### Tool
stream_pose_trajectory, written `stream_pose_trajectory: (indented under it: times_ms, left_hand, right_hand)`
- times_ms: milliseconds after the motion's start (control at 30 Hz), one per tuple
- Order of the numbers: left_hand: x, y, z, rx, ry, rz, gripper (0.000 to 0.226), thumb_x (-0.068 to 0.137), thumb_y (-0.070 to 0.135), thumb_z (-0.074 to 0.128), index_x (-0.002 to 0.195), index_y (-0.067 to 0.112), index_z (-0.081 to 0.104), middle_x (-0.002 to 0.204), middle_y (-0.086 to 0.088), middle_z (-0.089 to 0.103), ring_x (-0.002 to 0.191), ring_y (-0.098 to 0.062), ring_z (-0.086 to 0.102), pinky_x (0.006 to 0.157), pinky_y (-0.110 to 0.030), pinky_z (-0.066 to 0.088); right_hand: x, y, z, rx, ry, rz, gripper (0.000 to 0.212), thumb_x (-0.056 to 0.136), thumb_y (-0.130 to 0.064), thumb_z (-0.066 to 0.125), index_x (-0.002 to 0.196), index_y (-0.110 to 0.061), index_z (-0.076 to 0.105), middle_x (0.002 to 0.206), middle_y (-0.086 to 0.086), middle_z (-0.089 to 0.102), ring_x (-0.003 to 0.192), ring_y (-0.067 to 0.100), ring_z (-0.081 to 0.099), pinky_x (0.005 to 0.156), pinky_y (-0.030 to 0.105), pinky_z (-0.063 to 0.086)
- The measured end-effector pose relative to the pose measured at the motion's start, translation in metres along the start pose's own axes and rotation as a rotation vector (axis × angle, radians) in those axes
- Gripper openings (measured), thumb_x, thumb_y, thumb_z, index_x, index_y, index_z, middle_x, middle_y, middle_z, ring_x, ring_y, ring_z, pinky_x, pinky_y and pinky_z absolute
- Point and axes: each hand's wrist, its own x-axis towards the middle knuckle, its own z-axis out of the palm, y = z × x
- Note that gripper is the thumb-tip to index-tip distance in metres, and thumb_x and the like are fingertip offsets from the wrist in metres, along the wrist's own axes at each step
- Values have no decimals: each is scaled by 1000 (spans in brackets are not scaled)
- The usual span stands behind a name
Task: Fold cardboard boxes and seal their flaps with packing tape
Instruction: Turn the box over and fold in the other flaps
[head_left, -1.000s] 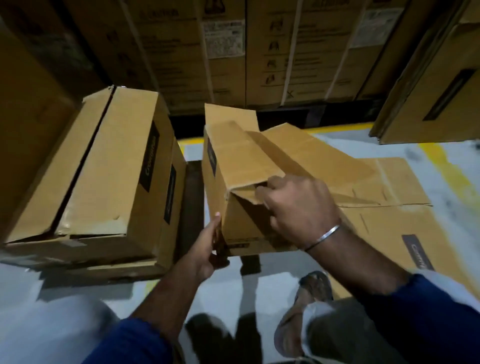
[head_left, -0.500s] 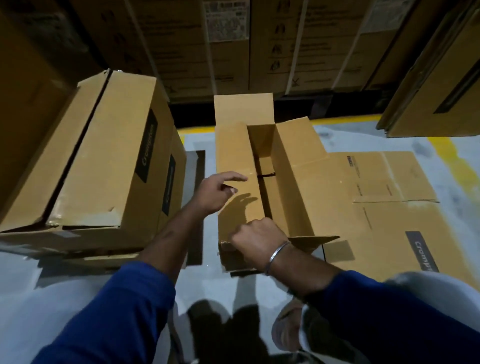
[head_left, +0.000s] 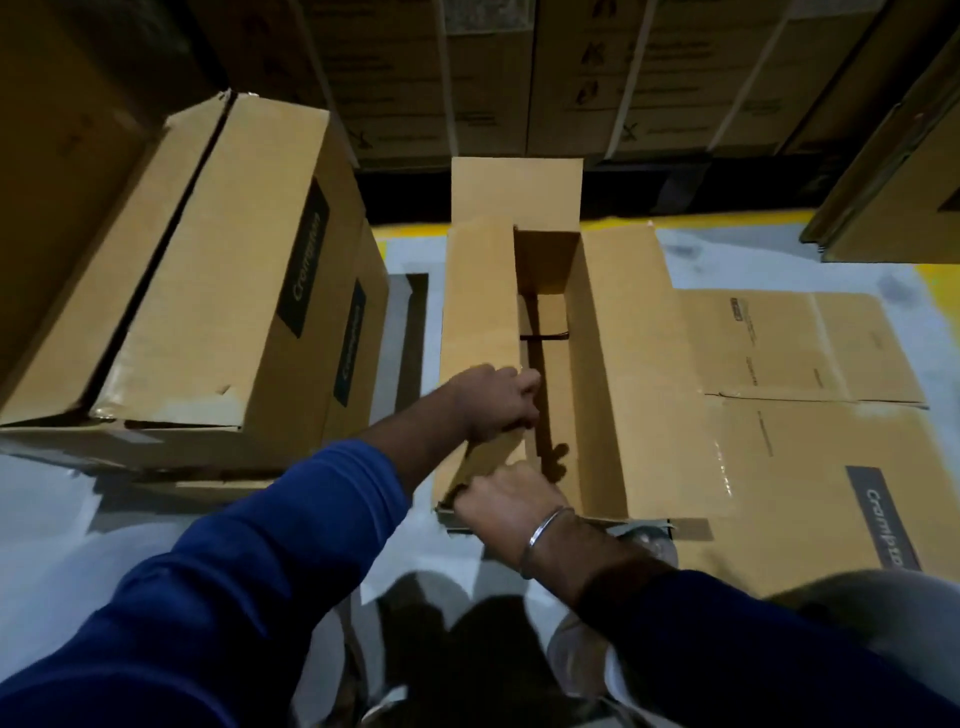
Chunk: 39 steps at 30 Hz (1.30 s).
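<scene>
An open cardboard box (head_left: 618, 364) stands upright on the floor in front of me, its top flaps spread outward and its inside in shadow. My left hand (head_left: 498, 400) grips the long left flap (head_left: 480, 322) at its inner edge, fingers curled over it. My right hand (head_left: 506, 501), with a metal bangle on the wrist, holds the near left corner of the box, fingers curled round the near short flap. No tape is in view.
A folded box (head_left: 208, 291) with a dark label lies on a stack at the left. Flat cardboard sheets (head_left: 810, 415) lie on the floor to the right. Stacked cartons (head_left: 571, 78) line the back, and another carton (head_left: 893, 197) juts in at the upper right.
The box went from half collapsed to standing open with its flaps spread. My left hand rose from the box's lower side to the left flap; my right hand shifted to the near corner.
</scene>
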Motion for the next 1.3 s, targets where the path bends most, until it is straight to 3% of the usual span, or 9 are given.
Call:
stream_pose_trajectory:
  times_ms: [100, 267, 467, 767, 933, 1033, 1133, 1233, 1300]
  left_hand:
    - [-20, -20, -23, -2, 64, -78, 25, 89, 31, 76, 112, 30, 69, 106, 2, 47, 96, -15, 53, 65, -32, 42]
    - [-69, -59, -25, -32, -87, -242, 12, 94, 23, 71, 105, 24, 66, 114, 0, 51, 90, -12, 55, 68, -28, 53]
    - [-113, -84, 18, -329, -270, -335, 25, 92, 16, 72, 114, 28, 70, 138, 2, 48, 115, -12, 55, 98, -34, 56]
    - [-130, -88, 18, -773, -155, -506, 41, 95, 15, 69, 135, 21, 65, 137, 1, 61, 122, -15, 59, 103, -38, 52]
    - [-118, -82, 17, -892, -49, -580, 34, 99, 26, 67, 132, 20, 65, 127, 0, 67, 108, -11, 61, 83, -27, 48]
    - [-109, -81, 12, -891, -81, -527, 9, 100, 31, 66, 104, 26, 72, 104, 4, 70, 91, -7, 65, 68, -24, 46]
    - [-106, -79, 7, -841, -104, -464, 26, 100, 30, 65, 75, 27, 63, 81, 5, 67, 68, -1, 59, 59, -23, 40]
    - [-112, -85, 9, -876, -129, -425, 36, 101, 32, 63, 66, 23, 63, 62, 6, 59, 51, 3, 55, 57, -24, 43]
    - [-117, -93, 15, -892, -142, -401, 39, 101, 36, 63, 66, 19, 66, 59, 4, 60, 48, 0, 54, 55, -28, 47]
  right_hand:
    - [-2, 3, -2, 16, -8, 19, 23, 100, -4, 51, 112, -12, 69, 111, 10, 70, 103, 34, 68, 71, 38, 42]
    - [-6, -3, -6, 23, -24, 7, 18, 100, -6, 55, 110, -14, 68, 108, 9, 69, 100, 32, 69, 70, 37, 40]
    - [5, 18, 21, 147, -68, 173, 21, 99, -11, 53, 115, -17, 66, 116, 12, 67, 108, 35, 66, 75, 37, 39]
    - [35, 72, 54, 399, -63, 472, 48, 88, -50, 74, 126, -25, 60, 120, 9, 68, 110, 33, 64, 90, 40, 49]
    - [83, 102, 86, 468, -220, 562, 68, 83, -59, 76, 136, -23, 54, 130, 6, 64, 118, 31, 60, 103, 49, 42]
    - [106, 114, 110, 624, -363, 521, 93, 76, -56, 84, 151, -20, 44, 148, 6, 54, 129, 30, 55, 106, 44, 46]
    - [113, 114, 140, 703, -475, 481, 103, 74, -56, 86, 157, -20, 37, 162, 3, 38, 144, 26, 42, 116, 41, 39]
    - [115, 116, 149, 695, -490, 426, 89, 72, -57, 87, 145, -22, 52, 147, 2, 52, 131, 25, 52, 106, 38, 46]
    - [120, 128, 135, 726, -328, 421, 59, 78, -52, 84, 126, -25, 63, 122, -2, 62, 107, 21, 60, 90, 37, 52]
